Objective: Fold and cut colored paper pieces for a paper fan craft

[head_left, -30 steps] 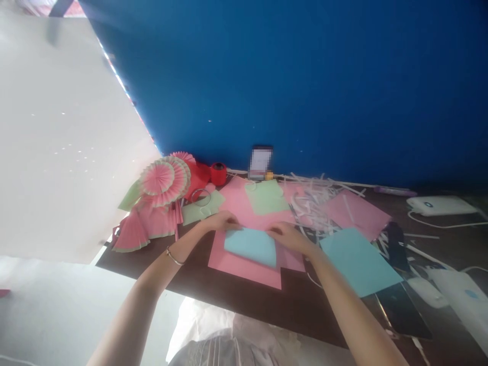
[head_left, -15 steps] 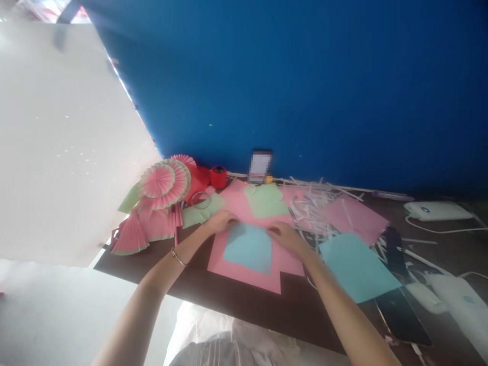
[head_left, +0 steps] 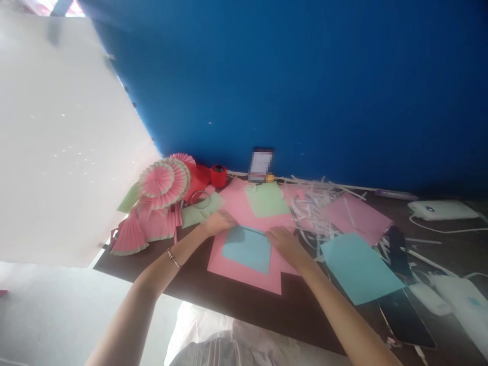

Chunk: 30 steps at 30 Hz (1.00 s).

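A light blue sheet of paper (head_left: 247,250) lies on a larger pink sheet (head_left: 224,272) near the table's front edge. My left hand (head_left: 220,222) is closed at its far left corner, fingers bent over the edge. At the far right corner, my right hand (head_left: 281,239) has its fingers pressed together on the same blue sheet. Between the two hands a narrow darker strip runs along the far edge, looking like a thin fold. My fingertips are partly hidden and a little blurred.
Pleated pink-and-green paper fans (head_left: 157,185) stand left, near a red tape roll (head_left: 218,176). A green sheet (head_left: 269,199) and white paper strips (head_left: 314,206) lie behind. To the right are another blue sheet (head_left: 360,267), a mauve sheet (head_left: 358,218) and a phone (head_left: 406,317).
My fingers have rolled over slightly at the far edge of the blue sheet, where a thin dark strip now shows. Both hands stay at the corners; the view shifts slightly.
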### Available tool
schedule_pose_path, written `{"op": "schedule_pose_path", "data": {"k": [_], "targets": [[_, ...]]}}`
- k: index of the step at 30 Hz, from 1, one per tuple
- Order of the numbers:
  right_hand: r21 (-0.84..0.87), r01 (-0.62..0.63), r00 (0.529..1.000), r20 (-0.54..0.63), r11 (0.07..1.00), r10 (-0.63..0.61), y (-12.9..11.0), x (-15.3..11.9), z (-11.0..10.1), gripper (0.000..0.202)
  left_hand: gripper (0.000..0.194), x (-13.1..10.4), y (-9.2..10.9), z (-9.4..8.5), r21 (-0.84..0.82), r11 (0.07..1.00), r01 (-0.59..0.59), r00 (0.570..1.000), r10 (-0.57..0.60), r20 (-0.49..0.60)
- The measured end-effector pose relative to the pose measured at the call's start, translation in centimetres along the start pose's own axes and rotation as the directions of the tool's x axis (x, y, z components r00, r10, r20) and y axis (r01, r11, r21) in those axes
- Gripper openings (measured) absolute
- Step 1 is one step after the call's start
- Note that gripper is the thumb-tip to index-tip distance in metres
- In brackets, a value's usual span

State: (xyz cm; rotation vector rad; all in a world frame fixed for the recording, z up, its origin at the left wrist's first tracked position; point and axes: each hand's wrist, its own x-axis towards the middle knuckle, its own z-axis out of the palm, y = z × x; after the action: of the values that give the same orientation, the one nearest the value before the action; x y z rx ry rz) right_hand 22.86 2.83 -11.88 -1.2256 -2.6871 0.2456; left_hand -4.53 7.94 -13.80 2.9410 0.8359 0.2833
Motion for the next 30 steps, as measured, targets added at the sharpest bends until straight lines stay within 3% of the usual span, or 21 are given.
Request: {"op": "schedule_pose_path", "data": {"k": [7,12,15,19,24,28,30], "targets": [[-0.018,-0.006,1.0,-0.011,1.0,0.006,-0.4,-0.5,0.5,0.026,0.022,-0.5,0.6,0.2,0.078,0.995,-0.063,0.997,0.06,0.042],[0.07,-0.183,0.98,-0.061,0.981,0.187,0.1,0.2,1.2,0.026,0.026,-1.4,1.8,-0.4,0.104,0.995,0.012,0.996,-0.021,0.086],[0.139,-0.296,0.948,-0.077,0.945,0.308,0.3,0.8,1.8,0.019,0.023,-0.8,2.3,-0.9,-0.005,0.99,0.141,0.984,-0.14,0.108],[0.228,-0.337,0.933,-0.052,0.913,0.357,-0.1,0.9,2.0,0.014,0.026,0.6,2.3,-1.0,-0.116,0.957,0.264,0.963,-0.254,0.093],[0.38,-0.38,0.906,-0.032,0.843,0.423,-0.9,0.2,1.1,0.014,0.031,1.3,2.0,-0.6,-0.249,0.924,0.289,0.957,-0.282,0.065],[0.541,-0.392,0.876,-0.027,0.744,0.481,-1.2,-0.4,0.2,0.019,0.023,1.0,2.0,0.0,-0.55,0.783,0.291,0.954,-0.279,0.107],[0.616,-0.391,0.852,-0.038,0.684,0.522,-1.2,-0.6,0.0,0.024,0.022,0.8,2.0,0.3,-0.589,0.743,0.319,0.944,-0.304,0.128]]}}
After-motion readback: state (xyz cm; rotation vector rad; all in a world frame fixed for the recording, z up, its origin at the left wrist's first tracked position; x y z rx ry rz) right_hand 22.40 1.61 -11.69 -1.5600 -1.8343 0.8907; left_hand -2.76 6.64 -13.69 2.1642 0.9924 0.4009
